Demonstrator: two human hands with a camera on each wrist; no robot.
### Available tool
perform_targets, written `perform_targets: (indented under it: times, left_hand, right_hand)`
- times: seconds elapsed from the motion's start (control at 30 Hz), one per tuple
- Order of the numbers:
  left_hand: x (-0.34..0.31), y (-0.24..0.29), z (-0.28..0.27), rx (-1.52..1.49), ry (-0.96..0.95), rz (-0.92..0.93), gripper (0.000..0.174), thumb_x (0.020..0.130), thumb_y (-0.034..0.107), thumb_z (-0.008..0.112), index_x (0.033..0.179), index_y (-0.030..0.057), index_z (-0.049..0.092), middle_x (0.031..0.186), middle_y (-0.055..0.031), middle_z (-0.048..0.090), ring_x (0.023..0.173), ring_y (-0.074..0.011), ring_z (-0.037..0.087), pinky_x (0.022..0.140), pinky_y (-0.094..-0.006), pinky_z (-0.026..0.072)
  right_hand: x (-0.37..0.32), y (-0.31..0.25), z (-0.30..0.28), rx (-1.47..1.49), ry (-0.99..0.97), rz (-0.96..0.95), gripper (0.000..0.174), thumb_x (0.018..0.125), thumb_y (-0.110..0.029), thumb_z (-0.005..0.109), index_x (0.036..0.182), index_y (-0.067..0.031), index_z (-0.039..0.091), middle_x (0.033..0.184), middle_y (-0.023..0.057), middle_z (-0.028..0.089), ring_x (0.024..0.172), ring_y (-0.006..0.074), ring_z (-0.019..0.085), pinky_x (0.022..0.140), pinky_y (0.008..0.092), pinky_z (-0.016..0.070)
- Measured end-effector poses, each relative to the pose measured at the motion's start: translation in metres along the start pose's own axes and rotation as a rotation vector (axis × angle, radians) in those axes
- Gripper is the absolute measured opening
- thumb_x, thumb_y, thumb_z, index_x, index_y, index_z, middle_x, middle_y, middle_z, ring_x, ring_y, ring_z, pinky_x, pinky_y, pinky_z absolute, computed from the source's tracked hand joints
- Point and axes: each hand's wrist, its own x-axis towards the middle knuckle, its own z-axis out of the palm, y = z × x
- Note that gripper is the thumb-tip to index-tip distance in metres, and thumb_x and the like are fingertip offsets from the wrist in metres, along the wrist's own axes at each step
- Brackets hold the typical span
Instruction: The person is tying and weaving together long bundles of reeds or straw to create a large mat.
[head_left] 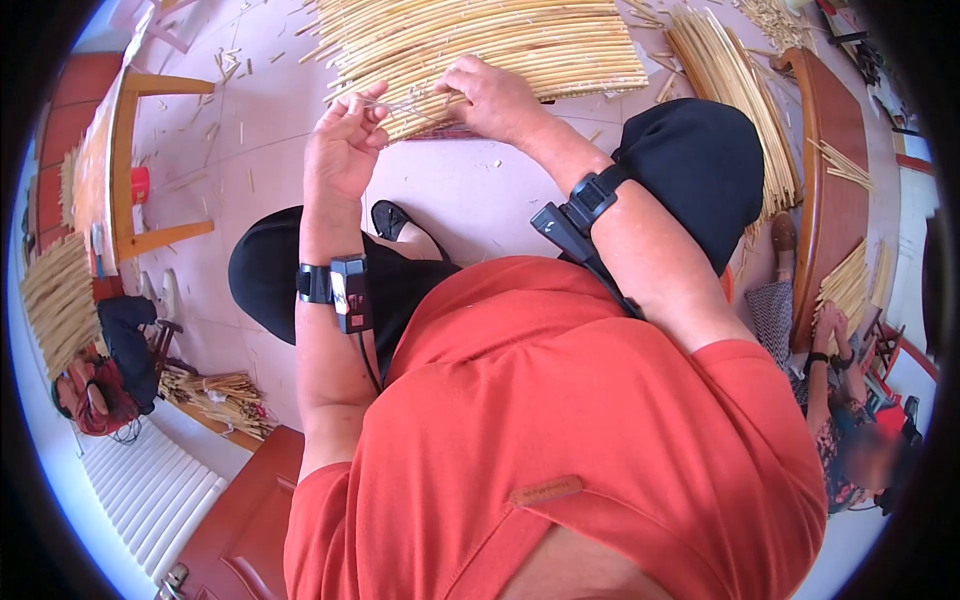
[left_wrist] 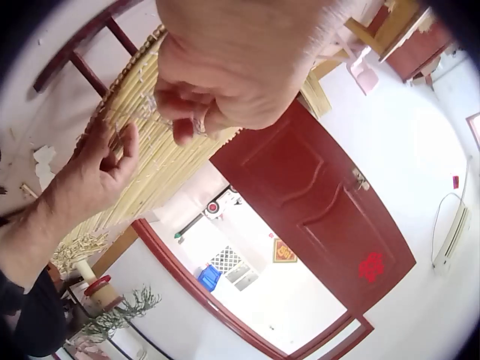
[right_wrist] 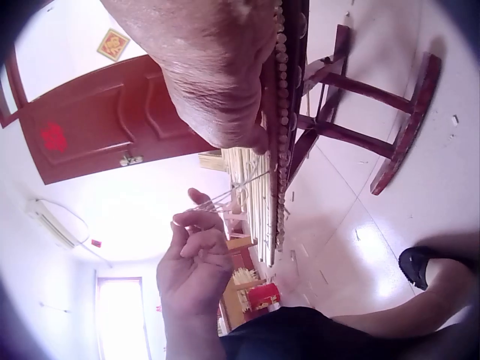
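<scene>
A mat of pale reeds (head_left: 500,50) bound side by side lies before the person; in the left wrist view the mat (left_wrist: 172,161) slants past both hands. The left hand (head_left: 345,145), palm partly up, pinches thin pale string (head_left: 405,104) at the mat's near left corner. In the right wrist view, strands of string (right_wrist: 232,191) run taut from the left hand (right_wrist: 196,262) to the reed ends. The right hand (head_left: 495,100) is over the mat's near edge, its curled fingers pinching the string there; in the right wrist view the right hand (right_wrist: 217,82) hides its own fingertips.
A dark red wooden frame (right_wrist: 375,112) stands under the mat. Loose reeds (head_left: 735,110) lie at the right beside a brown bench (head_left: 835,170). A wooden table (head_left: 125,170) is at the left. Two other people sit at the sides. Reed scraps litter the floor.
</scene>
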Motion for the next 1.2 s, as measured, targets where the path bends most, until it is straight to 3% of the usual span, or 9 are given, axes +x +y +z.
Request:
perform_targets:
  times: [0.17,0.23,0.27,0.33,0.47,0.53,0.6,0.7,1.2]
  left_hand:
    - [-0.009,0.002,0.001,0.033,-0.056,0.034,0.011,0.095,0.013,0.053,0.096,0.0034,0.058,0.090,-0.0096,0.064,0.074,-0.0163,0.062,0.057,-0.0263,0.0459]
    - [-0.010,0.007,0.017,1.193,0.249,-0.039,0.021,0.091,0.023,0.059,0.094,0.0028,0.059,0.088,-0.0137,0.063,0.081,-0.0210,0.064,0.065,-0.0308,0.0501]
    - [-0.010,-0.002,0.011,1.190,0.250,-0.038,0.021,0.091,0.023,0.059,0.094,0.0028,0.059,0.088,-0.0137,0.063,0.081,-0.0210,0.064,0.065,-0.0308,0.0501]
    - [-0.015,-0.024,0.001,1.877,0.074,0.327,0.030,0.085,0.031,0.065,0.090,0.0011,0.063,0.087,-0.0181,0.063,0.079,-0.0303,0.064,0.069,-0.0386,0.0505]
    - [-0.017,-0.046,0.010,1.714,0.127,0.338,0.032,0.082,0.034,0.068,0.079,0.0018,0.065,0.083,-0.0188,0.061,0.074,-0.0395,0.060,0.067,-0.0449,0.0476]
    - [-0.009,-0.048,0.009,1.625,0.069,0.274,0.025,0.082,0.026,0.069,0.078,0.0021,0.063,0.069,-0.0139,0.060,0.060,-0.0311,0.060,0.057,-0.0417,0.0474]
    - [-0.005,-0.046,0.008,0.581,0.094,-0.231,0.020,0.083,0.019,0.065,0.069,0.0088,0.055,0.057,-0.0017,0.050,0.044,-0.0152,0.044,0.042,-0.0314,0.0349]
    - [-0.001,-0.052,0.009,-0.042,0.076,-0.196,0.027,0.084,0.014,0.061,0.062,0.0139,0.045,0.056,0.0036,0.039,0.043,-0.0059,0.031,0.040,-0.0225,0.0219]
    - [0.000,-0.054,0.033,-0.219,0.094,-0.181,0.023,0.084,0.010,0.058,0.065,0.0131,0.045,0.055,0.0023,0.039,0.041,-0.0089,0.030,0.039,-0.0239,0.0248]
  right_hand:
    - [0.001,-0.009,-0.006,0.006,-0.005,0.074,0.029,0.077,-0.021,0.069,0.106,-0.0158,0.065,0.103,0.0047,0.059,0.090,0.0253,0.063,0.077,0.0377,0.0522]
    - [0.001,-0.013,-0.007,-0.016,-0.024,0.082,0.031,0.077,-0.021,0.069,0.107,-0.0149,0.064,0.104,0.0058,0.058,0.092,0.0264,0.062,0.078,0.0383,0.0521]
    - [0.002,-0.015,-0.007,-0.036,-0.040,0.090,0.034,0.077,-0.020,0.070,0.109,-0.0140,0.063,0.105,0.0069,0.058,0.094,0.0276,0.062,0.079,0.0390,0.0520]
    - [0.003,-0.016,-0.004,-0.055,-0.042,0.104,0.037,0.076,-0.020,0.070,0.111,-0.0126,0.061,0.107,0.0076,0.057,0.095,0.0282,0.062,0.080,0.0394,0.0519]
    - [0.006,-0.023,-0.009,-0.070,-0.090,0.200,0.049,0.074,-0.021,0.073,0.119,-0.0093,0.057,0.112,0.0110,0.055,0.099,0.0302,0.061,0.083,0.0413,0.0520]
    - [0.006,-0.027,-0.011,-0.067,-0.092,0.210,0.052,0.074,-0.021,0.073,0.122,-0.0092,0.055,0.114,0.0120,0.055,0.100,0.0308,0.061,0.083,0.0417,0.0523]
    - [0.007,-0.029,-0.013,-0.062,-0.090,0.219,0.055,0.075,-0.021,0.072,0.125,-0.0092,0.054,0.115,0.0131,0.054,0.101,0.0314,0.061,0.083,0.0422,0.0527]
    - [0.009,-0.030,-0.013,-0.086,-0.135,0.255,0.061,0.074,-0.022,0.074,0.129,-0.0092,0.051,0.118,0.0143,0.054,0.103,0.0322,0.061,0.083,0.0423,0.0532]
    - [0.001,-0.033,-0.005,-0.123,-0.122,0.170,0.064,0.072,-0.014,0.074,0.131,-0.0134,0.050,0.116,0.0136,0.055,0.099,0.0333,0.062,0.079,0.0434,0.0535]
